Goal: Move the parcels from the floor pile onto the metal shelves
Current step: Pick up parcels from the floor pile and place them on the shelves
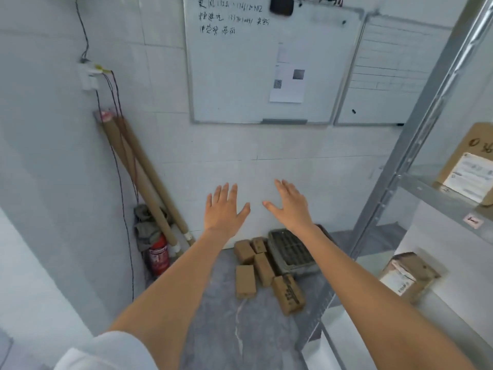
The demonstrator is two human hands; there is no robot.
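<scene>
A: Hands, item one?
B: Left hand (222,209), arm stretched forward, fingers straight and spread, palm down, holding nothing. Right hand (289,202), same pose, fingers straight, thumb out, nothing in it. The two are side by side, apart, in the air in front of the white wall (293,166)

A: Parcels?
B: A pile of brown cardboard parcels (262,268) on the grey floor (213,316) at the foot of the wall, below the hands. Several small boxes lie touching or just beside each other; one with dark print (289,293) lies nearest the camera. A grey slatted crate (292,252) sits just beside the pile, against the wall

A: Shelves?
B: Metal shelves (416,156) at the right. One labelled parcel (472,166) stands on the upper shelf in view; another taped parcel (408,276) lies on the shelf below

A: Other stock?
B: Two whiteboards (240,76) on the wall, one with handwriting and a printed sheet. In the left corner, cardboard tubes (149,182) leaning, a red fire extinguisher (158,259), a grey rag, and wires down from a wall socket (89,76)
</scene>
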